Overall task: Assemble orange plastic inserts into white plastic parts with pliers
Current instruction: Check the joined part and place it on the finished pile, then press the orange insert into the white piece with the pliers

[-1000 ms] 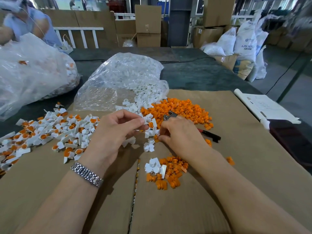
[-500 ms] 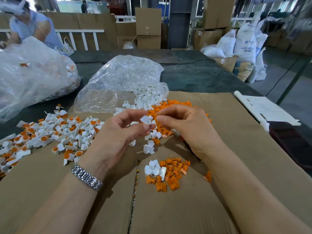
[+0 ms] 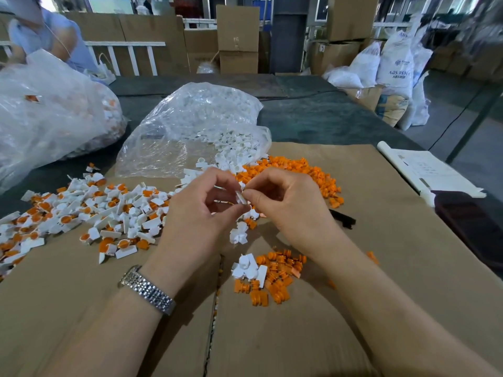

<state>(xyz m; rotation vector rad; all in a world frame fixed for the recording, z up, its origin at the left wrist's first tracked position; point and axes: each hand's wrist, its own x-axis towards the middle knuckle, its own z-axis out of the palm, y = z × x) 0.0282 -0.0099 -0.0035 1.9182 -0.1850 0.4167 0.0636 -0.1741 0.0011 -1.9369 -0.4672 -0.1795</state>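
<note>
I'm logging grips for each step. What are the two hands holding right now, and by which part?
Both hands pinch one small white plastic part between them: left hand and right hand each grip it by an opposite side with thumb and fingertips.

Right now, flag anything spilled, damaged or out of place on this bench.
White parts spill from the open clear bag onto the cardboard. The pliers lie unused behind the right hand, while both hands pinch one white part. No damage shows.
</note>
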